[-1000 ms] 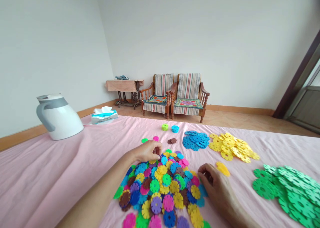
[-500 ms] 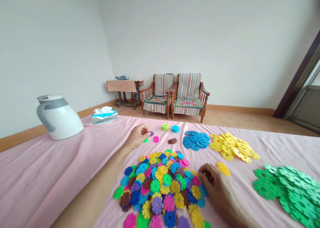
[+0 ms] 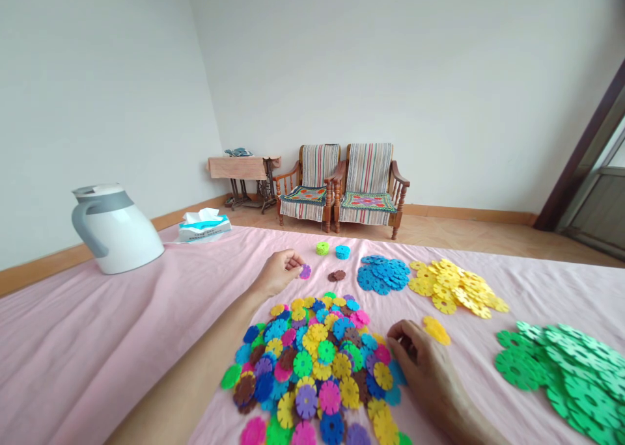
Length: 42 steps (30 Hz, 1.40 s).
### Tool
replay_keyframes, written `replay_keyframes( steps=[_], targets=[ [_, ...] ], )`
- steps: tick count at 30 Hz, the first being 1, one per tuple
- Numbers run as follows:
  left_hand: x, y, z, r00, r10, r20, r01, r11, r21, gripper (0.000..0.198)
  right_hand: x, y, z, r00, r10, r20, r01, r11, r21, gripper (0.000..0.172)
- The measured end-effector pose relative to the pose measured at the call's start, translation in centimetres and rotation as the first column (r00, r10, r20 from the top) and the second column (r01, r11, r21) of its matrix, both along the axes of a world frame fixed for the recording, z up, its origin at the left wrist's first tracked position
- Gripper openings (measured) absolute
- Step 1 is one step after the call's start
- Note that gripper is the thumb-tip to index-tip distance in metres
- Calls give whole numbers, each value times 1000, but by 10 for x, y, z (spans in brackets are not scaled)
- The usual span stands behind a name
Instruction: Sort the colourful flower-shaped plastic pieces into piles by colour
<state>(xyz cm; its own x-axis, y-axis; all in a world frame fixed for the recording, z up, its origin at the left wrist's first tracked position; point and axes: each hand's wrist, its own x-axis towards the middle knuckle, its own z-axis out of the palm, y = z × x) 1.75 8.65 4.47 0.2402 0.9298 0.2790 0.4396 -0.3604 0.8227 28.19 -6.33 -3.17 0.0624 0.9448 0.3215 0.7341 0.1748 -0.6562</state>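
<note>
Between the thumb and fingers of my left hand (image 3: 280, 272) is a purple notched disc (image 3: 305, 272). It is over the spot where a pink disc lay, and that pink disc is now mostly hidden. Beside it are a few brown discs (image 3: 336, 276). Loosely curled at the right edge of a mixed-colour pile of flower-shaped discs (image 3: 312, 364), my right hand (image 3: 424, 360) has a gap between thumb and fingers, with nothing seen in it. Some yellow discs (image 3: 436, 330) lie just beyond its knuckles.
A lime-green stack (image 3: 322, 248) and a light-blue stack (image 3: 342, 252) stand farther back. Blue (image 3: 383, 274), yellow (image 3: 454, 285) and large green (image 3: 571, 373) disc heaps spread rightward. On the left are a white jug (image 3: 124, 233) and a tissue box (image 3: 204, 227) on pink cloth (image 3: 122, 328).
My left hand has moved a little to the right and nearer with the purple disc, covering the small green disc and most of the pink one. My right hand has stayed in place.
</note>
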Motion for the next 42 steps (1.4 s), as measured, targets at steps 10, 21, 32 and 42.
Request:
replay_keyframes(
  steps=[10, 21, 32, 42],
  targets=[
    [2, 1, -10, 992, -91, -93, 89, 996, -17, 15, 5, 5, -12, 1000, 7, 9, -7, 1000, -21, 19],
    [6, -5, -10, 980, -165, -116, 159, 986, -57, 7, 6, 6, -16, 1000, 4, 17, -3, 1000, -16, 18],
    [7, -4, -16, 979, -147, -139, 137, 987, -80, 8, 3, 5, -16, 998, 60, 4, -60, 997, 47, 21],
    [-2, 7, -27, 982, -56, -182, 46, 997, -57, 11, 3, 7, -21, 999, 51, 3, -51, 998, 29, 15]
  ],
)
